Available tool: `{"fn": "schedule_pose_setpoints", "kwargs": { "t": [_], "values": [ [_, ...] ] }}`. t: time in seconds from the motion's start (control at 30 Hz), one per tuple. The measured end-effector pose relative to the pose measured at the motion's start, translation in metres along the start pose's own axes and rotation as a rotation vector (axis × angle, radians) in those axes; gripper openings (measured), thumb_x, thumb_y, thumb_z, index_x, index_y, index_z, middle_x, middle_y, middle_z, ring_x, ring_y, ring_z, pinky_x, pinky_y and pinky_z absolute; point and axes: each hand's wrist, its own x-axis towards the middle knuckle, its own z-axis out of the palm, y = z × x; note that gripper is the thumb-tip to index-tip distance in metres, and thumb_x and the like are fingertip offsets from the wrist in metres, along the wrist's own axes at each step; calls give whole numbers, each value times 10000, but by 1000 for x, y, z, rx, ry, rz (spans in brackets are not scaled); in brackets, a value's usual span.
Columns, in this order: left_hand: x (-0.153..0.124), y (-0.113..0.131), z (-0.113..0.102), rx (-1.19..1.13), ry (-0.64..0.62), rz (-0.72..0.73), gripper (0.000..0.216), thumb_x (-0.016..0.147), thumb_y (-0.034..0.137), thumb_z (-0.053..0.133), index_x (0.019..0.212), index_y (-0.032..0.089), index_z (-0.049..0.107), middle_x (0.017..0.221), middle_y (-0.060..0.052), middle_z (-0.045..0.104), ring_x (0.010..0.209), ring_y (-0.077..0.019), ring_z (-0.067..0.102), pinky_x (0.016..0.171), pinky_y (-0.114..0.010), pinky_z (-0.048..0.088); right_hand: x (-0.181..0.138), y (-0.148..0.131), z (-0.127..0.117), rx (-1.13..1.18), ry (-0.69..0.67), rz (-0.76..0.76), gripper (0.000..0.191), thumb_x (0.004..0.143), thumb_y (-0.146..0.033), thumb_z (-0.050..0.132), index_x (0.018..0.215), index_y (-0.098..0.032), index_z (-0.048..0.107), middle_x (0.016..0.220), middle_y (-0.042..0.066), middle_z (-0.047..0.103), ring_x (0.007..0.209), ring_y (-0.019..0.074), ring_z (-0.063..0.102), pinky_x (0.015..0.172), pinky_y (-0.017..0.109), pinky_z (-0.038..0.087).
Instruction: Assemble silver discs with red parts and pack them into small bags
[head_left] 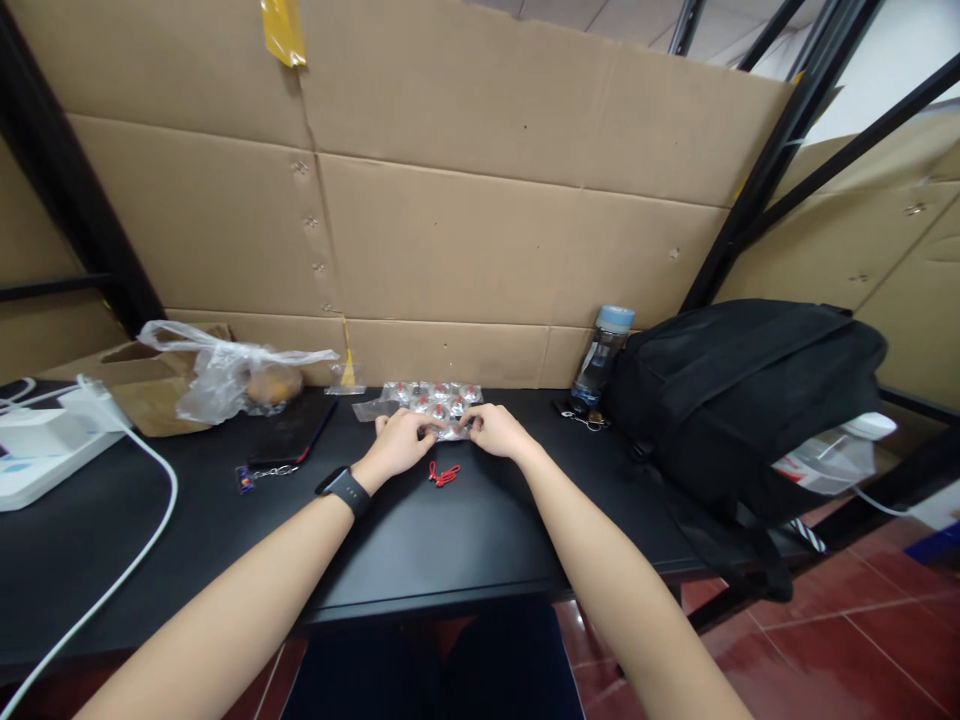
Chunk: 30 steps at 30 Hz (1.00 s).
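Several small clear plastic packets (438, 393) with red bits inside lie in rows on the black table, against the cardboard. My left hand (401, 441) is at the left of the nearest packet, thumb and fingers closed on its edge; a dark watch is on that wrist. On the other side, my right hand (491, 430) pinches the right edge of the same clear packet. The fingers partly cover this packet, so its contents are hard to make out. Just in front of the hands lies a red cord (444, 474), loosely looped on the table.
A black backpack (742, 390) and a water bottle (598, 360) stand at the right, with keys (586, 420) beside the bottle. To the left are a tied plastic bag (217, 385), a dark flat case (294, 435), a keychain (262, 475) and a power strip (45, 460) with a white cable.
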Motion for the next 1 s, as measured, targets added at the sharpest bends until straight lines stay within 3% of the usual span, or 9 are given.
{"fn": "schedule_pose_setpoints", "kwargs": {
  "t": [0.1, 0.17, 0.27, 0.37, 0.63, 0.8, 1.0],
  "values": [
    [-1, -3, 1, 76, 7, 69, 330, 884, 239, 493, 1043, 341, 764, 1070, -65, 730, 1138, -316, 549, 977, -498, 338, -1, -2, 0, -75, -34, -2, 294, 749, -111, 623, 969, -254, 757, 803, 19, 680, 703, 157, 599, 677, 255, 420],
    [-2, -3, 0, 127, 3, 115, 362, 845, 198, 506, 1072, 333, 754, 1094, -79, 699, 1158, -319, 520, 971, -495, 345, -2, -4, -1, -144, -39, -27, 302, 737, -157, 675, 1014, -249, 753, 918, 49, 667, 830, 190, 598, 738, 272, 433],
    [-4, -2, -1, 165, -3, 173, 392, 785, 213, 568, 1127, 322, 726, 1197, -89, 651, 1233, -347, 456, 972, -506, 344, -4, -7, -1, -225, -46, -57, 389, 697, -234, 760, 1085, -233, 733, 1117, 102, 613, 1042, 271, 536, 869, 338, 438],
    [-5, 1, -2, 175, -8, 194, 337, 793, 257, 592, 1105, 298, 715, 1242, -92, 644, 1265, -360, 428, 986, -519, 328, -4, -8, 1, -244, -65, -52, 379, 735, -246, 749, 1112, -221, 713, 1176, 117, 590, 1081, 287, 502, 929, 384, 421],
    [-5, 4, -3, 165, 7, 193, 224, 855, 261, 576, 1040, 278, 701, 1132, -88, 720, 1228, -332, 471, 983, -505, 297, 2, 0, 6, -210, -26, -101, 166, 890, -219, 630, 1011, -214, 744, 1131, 105, 635, 1065, 256, 527, 957, 389, 397],
    [-2, 1, -2, 117, 45, 132, 193, 898, 300, 559, 1001, 285, 721, 996, -72, 750, 1111, -308, 538, 992, -512, 269, 5, 1, 3, -158, 13, -151, 157, 925, -221, 603, 959, -206, 755, 1055, 98, 680, 1024, 239, 574, 934, 359, 406],
    [1, -5, 2, 52, 60, 40, 215, 922, 306, 539, 996, 300, 740, 1009, -69, 757, 1108, -306, 557, 988, -499, 272, 7, -1, 0, -99, 27, -204, 234, 964, -234, 540, 855, -171, 737, 860, 69, 705, 788, 183, 603, 791, 290, 408]
  ]
}}
